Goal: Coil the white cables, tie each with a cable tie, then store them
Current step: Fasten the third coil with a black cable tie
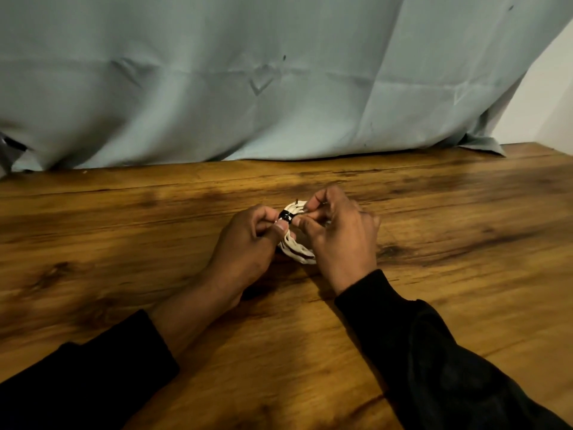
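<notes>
Both hands are working over the middle of the wooden tabletop (124, 243), just above its surface. Between them is sitting a small coil of white cable (296, 249), already wound into loops. The left hand (248, 243) is pinching the coil at its far-left edge, thumb and forefinger closing on the black cable tie (286, 216) wrapped around the strands. The right hand (338, 234) is curling over the coil's right side, its fingertips pinching at the tie from the other side; whether it is gripping the tie's loose tail cannot be told.

The tying step appears to be in hand, with coiling done for this cable. Next, the tie likely needs cinching snug while the loops are being kept together, and then the bundle needs storing. No container is showing; only a pale blue cloth (279, 72) is hanging along the far edge.
</notes>
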